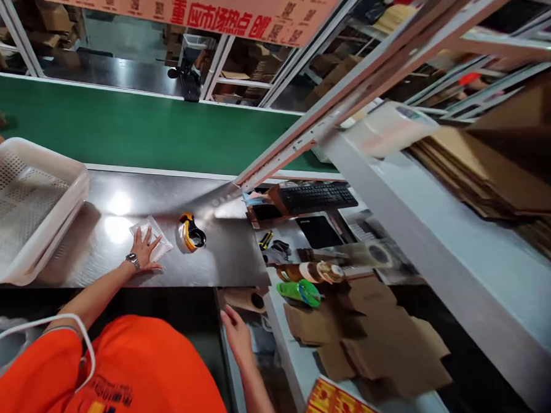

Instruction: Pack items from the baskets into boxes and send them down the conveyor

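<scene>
My left hand (144, 249) lies spread on a small clear plastic packet (161, 242) on the metal table (226, 259). A watch is on that wrist. Just right of the packet, a yellow and black tape dispenser (191, 233) rests on the metal. My right hand (237, 331) hangs beyond the table's front edge, beside the lower shelf, near a brown roll (245, 299). Its fingers look partly extended and apart, with nothing visible in them.
A white perforated basket (57, 232) stands at the left. Behind the table runs a green conveyor (145, 132). At the right are flat cardboard pieces (379, 341), a green cup (299, 291), a keyboard (320, 196) and a slanting metal post (302, 137).
</scene>
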Action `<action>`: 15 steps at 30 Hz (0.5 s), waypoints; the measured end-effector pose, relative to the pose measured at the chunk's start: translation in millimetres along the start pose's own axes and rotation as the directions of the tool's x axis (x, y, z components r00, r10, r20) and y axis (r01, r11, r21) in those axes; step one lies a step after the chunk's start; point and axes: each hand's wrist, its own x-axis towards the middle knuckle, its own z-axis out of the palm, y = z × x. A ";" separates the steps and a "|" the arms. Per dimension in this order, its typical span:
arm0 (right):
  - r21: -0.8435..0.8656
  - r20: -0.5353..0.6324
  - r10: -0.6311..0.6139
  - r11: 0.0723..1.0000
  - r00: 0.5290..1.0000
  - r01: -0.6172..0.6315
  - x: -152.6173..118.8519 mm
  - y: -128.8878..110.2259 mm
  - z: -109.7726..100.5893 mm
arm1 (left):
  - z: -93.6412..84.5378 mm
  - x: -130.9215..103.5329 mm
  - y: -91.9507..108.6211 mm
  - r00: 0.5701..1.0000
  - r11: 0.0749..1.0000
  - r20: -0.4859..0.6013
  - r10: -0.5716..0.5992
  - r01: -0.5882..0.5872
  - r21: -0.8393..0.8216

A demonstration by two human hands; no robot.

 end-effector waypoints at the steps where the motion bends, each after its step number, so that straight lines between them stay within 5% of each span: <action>1: 0.076 0.091 0.032 0.996 0.995 -0.039 1.2 -12.9 34.8 | -3.7 -12.2 -4.8 0.999 1.000 -0.041 -0.002 0.001 -0.025; 5: 0.231 0.425 0.255 0.897 0.868 -0.377 1.2 -58.5 161.0 | -23.8 -77.4 -30.3 0.978 0.974 -0.207 -0.030 -0.018 -0.227; 9: 0.244 0.444 0.334 0.848 0.832 -0.471 5.3 -97.1 243.7 | -73.5 -152.0 -54.0 0.868 0.940 -0.486 -0.100 -0.078 -0.333; 12: 0.245 0.482 0.247 0.883 0.841 -0.400 25.3 -141.4 288.6 | -123.4 -205.6 -74.7 0.652 0.951 -0.718 -0.243 0.015 -0.308; 15: 0.287 0.538 0.092 0.915 0.838 -0.284 56.6 -206.2 335.4 | -166.8 -250.8 -108.0 0.341 0.927 -0.868 -0.362 0.228 -0.297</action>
